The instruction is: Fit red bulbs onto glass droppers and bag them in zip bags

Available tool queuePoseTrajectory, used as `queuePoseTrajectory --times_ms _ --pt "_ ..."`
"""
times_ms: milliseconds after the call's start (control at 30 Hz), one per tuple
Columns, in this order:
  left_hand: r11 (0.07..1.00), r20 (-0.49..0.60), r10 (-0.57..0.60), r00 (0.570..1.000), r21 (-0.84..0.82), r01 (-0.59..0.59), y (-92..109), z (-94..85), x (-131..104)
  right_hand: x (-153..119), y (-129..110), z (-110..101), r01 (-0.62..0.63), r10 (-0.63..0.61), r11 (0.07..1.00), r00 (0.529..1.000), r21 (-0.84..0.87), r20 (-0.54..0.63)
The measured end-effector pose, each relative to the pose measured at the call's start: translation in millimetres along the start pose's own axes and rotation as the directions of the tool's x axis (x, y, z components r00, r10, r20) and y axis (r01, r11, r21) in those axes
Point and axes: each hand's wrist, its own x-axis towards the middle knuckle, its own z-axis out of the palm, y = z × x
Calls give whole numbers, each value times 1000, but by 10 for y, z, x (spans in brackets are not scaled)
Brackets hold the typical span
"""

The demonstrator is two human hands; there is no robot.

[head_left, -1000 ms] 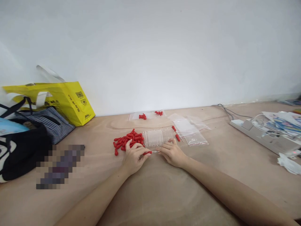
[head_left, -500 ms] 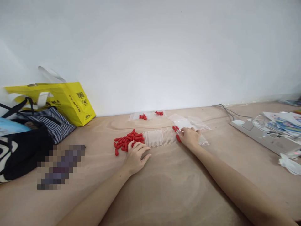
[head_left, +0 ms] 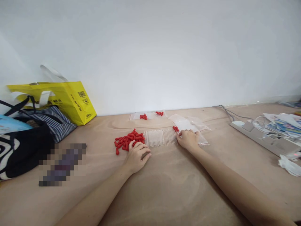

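A heap of small red dropper bulbs [head_left: 127, 141] lies left of a row of thin clear droppers [head_left: 160, 138] laid side by side. My left hand [head_left: 137, 157] rests at the heap's right edge with fingers apart, fingertips by the nearest bulbs. My right hand [head_left: 188, 138] is at the row's right end, fingers curled down over the spot where a single red bulb lay. That bulb is now hidden under the fingers. Two more red bulbs [head_left: 176, 128] lie just beyond its fingertips. Clear plastic zip bags [head_left: 203, 138] lie partly under and behind this hand.
Against the wall lie flat clear bags [head_left: 134, 116] with red bulbs on them. A yellow bag [head_left: 77, 103], a striped pouch [head_left: 61, 124] and a black bag [head_left: 28, 157] stand left. A power strip [head_left: 265, 138], cables and papers [head_left: 284, 122] are at the right.
My right hand has shifted slightly left and its fingers have closed over the nearest single red bulb, which showed before. My left hand has hardly moved.
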Motion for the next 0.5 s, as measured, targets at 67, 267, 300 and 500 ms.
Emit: queuePoseTrajectory --times_ms 67,267,300,500 --pt "1000 2 5 1000 -4 -5 0 -2 0 13 5 8 -11 11 1000 1000 -1 14" --pt "1000 1 5 1000 -11 -5 4 -5 3 -28 -61 -14 89 -74 983 993 158 -96" --pt "1000 1 2 1000 -11 -2 5 -4 4 -71 -103 -17 186 -161 959 979 213 -128" --pt "1000 10 1 1000 -8 -1 1 2 -2 -375 -390 -1 616 -602 703 782 356 -164"
